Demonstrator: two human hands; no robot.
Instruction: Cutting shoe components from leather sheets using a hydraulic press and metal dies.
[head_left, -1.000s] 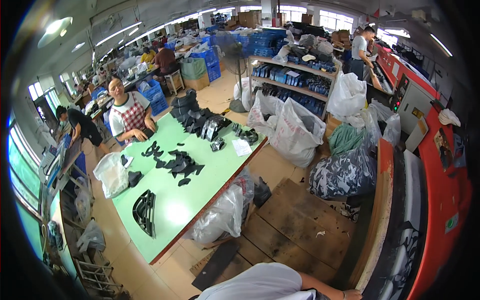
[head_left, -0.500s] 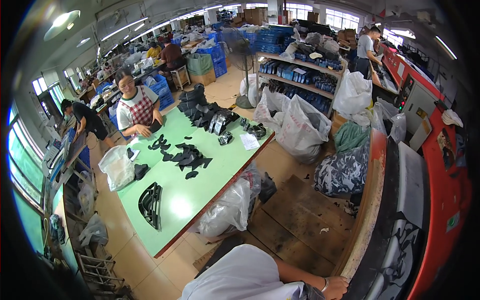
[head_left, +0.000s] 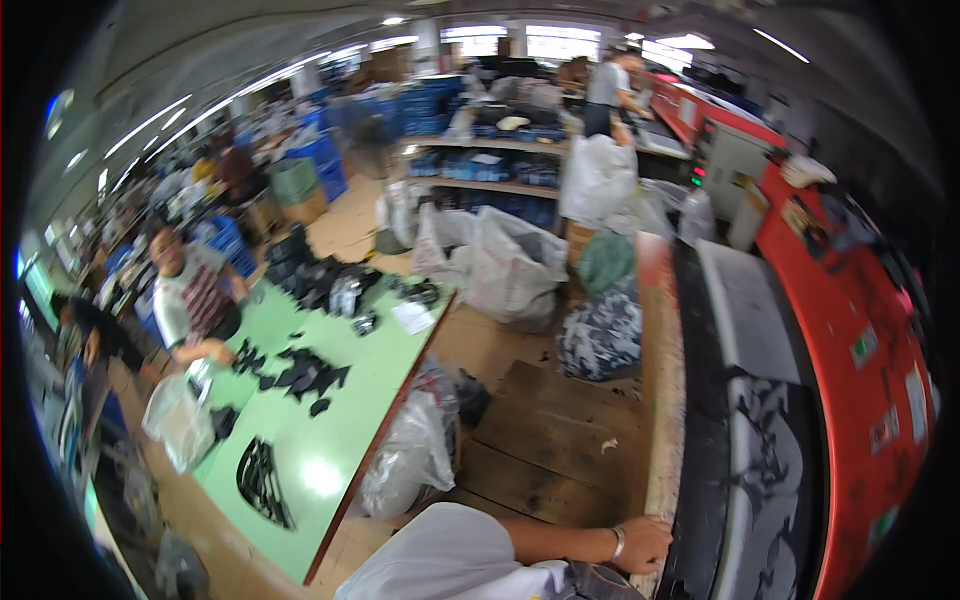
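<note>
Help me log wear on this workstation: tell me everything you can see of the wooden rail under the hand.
The wooden rail is a long, thick strip that looks like wood, pale tan with dark specks and scuffs, and reddish at its far end. It stretches away from the lower part of the picture, to the left of a black strip. The left hand rests on its near part; whether the fingers grip it is unclear.

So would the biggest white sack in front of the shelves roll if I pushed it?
The sack probably wouldn't roll far, because it looks slumped and lumpy. Its creased sides would likely squish. Its open top might fold over.
</note>
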